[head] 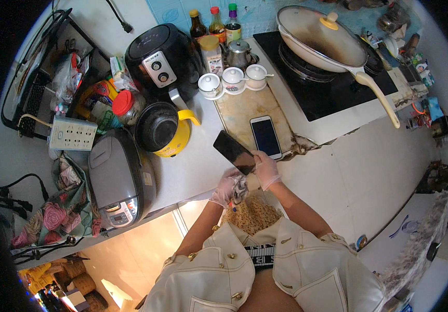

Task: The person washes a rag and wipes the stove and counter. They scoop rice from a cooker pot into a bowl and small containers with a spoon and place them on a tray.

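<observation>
My right hand [267, 170], in a clear thin glove, grips the lower corner of a black smartphone [233, 151]. My left hand [228, 188], gloved the same way, is closed around a crumpled dark-and-white cloth or wipe [240, 188] just below that phone. A second smartphone with a white frame [266, 136] lies face up on the stained board at the counter's edge, close beyond my right hand. Both phone screens look dark. The fingertips of my left hand are partly hidden by the cloth.
A yellow electric pot [175, 138], a grey rice cooker [115, 175] and a black air fryer [161, 58] stand at the left. White lidded condiment jars [233, 78] and sauce bottles [216, 25] are at the back. A lidded wok [321, 43] sits on the black cooktop [321, 105], its handle overhanging the front.
</observation>
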The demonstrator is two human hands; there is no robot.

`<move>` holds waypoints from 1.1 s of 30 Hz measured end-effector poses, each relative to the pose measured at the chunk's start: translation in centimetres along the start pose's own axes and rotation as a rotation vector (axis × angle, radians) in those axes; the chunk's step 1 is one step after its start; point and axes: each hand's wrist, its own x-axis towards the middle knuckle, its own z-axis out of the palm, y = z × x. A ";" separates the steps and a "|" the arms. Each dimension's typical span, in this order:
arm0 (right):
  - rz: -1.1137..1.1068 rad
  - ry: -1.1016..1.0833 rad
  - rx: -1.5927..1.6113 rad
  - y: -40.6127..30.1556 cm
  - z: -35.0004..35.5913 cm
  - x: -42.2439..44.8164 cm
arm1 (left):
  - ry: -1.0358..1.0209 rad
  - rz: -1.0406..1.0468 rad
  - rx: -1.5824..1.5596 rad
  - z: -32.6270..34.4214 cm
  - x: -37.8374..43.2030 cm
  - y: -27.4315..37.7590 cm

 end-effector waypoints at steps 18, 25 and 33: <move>0.418 -0.132 0.859 0.5 7.3 -3.5 | -0.013 -0.133 -0.373 -5.6 -4.3 -2.2; -0.250 0.119 -0.555 0.1 0.1 0.8 | 0.143 0.275 0.434 -11.3 -3.5 -5.1; 0.080 -0.031 -0.889 -2.5 -1.9 3.7 | 0.114 -0.123 -0.542 -7.7 -8.8 5.6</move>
